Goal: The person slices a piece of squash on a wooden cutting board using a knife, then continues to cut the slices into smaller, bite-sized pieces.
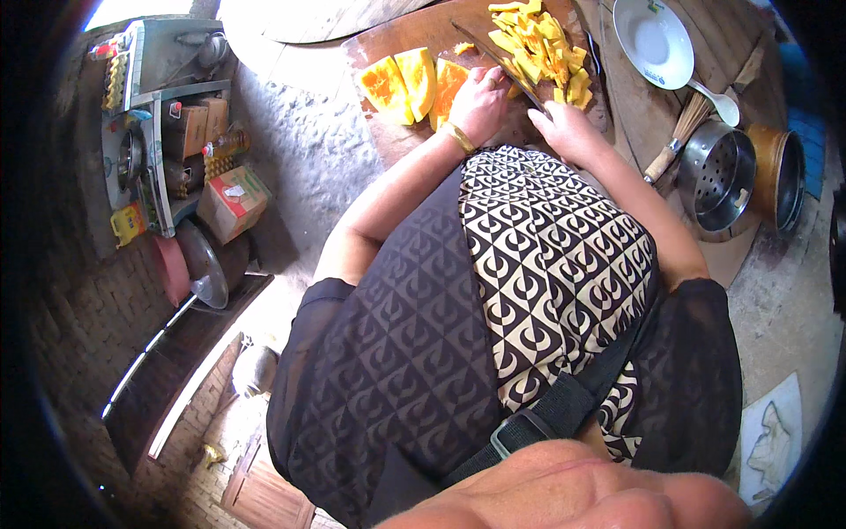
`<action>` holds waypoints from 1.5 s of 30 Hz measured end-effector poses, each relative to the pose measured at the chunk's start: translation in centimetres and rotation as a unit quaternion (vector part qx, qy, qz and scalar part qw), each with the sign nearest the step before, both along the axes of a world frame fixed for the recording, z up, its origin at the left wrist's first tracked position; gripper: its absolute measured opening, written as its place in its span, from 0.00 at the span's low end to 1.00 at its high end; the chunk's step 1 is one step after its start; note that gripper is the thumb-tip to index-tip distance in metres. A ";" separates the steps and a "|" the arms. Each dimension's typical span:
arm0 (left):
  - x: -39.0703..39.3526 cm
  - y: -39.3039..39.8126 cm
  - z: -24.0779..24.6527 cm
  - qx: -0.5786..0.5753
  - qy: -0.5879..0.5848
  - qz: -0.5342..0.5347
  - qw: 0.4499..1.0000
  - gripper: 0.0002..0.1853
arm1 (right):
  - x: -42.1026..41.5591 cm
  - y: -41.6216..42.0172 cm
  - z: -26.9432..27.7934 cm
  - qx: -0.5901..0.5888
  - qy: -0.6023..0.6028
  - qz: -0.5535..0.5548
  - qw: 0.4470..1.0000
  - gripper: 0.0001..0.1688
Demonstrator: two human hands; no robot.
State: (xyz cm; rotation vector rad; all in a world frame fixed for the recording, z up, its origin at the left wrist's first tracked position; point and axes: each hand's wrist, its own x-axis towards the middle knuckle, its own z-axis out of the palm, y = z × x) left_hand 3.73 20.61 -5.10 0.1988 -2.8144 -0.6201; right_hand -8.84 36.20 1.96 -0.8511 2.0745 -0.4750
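Observation:
My left hand (481, 106) presses down on a piece of pumpkin near the middle of a wooden cutting board (390, 142). In my right hand (568, 129) is the handle of a long-bladed knife (486, 49), its blade slanting up and left past my left fingers. Orange pumpkin wedges (416, 82) lie to the left of my left hand, one of them partly hidden behind it. A heap of cut pumpkin slices (538, 46) covers the right side of the board. The piece under my left fingers is mostly hidden.
Right of the board are a white oval dish (654, 43), a white spoon (724, 106), a whisk brush (674, 142) and a perforated metal pot (717, 175). A shelf (158, 159) with boxes and bottles stands at the left, a cardboard box (234, 205) beside it.

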 end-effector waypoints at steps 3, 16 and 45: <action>0.3 0.0 0.1 -0.004 -0.028 -0.014 1.000 0.23 | -0.5 -1.7 -0.2 0.011 -0.116 -0.078 0.990 0.27; -0.2 -0.4 0.0 -0.089 0.016 -0.026 0.996 0.13 | 0.0 -0.8 -0.7 0.011 -0.007 -0.010 1.000 0.28; 0.0 0.3 -0.8 -0.005 0.037 0.043 0.998 0.24 | -1.9 1.5 4.5 -0.007 -0.090 -0.059 0.994 0.23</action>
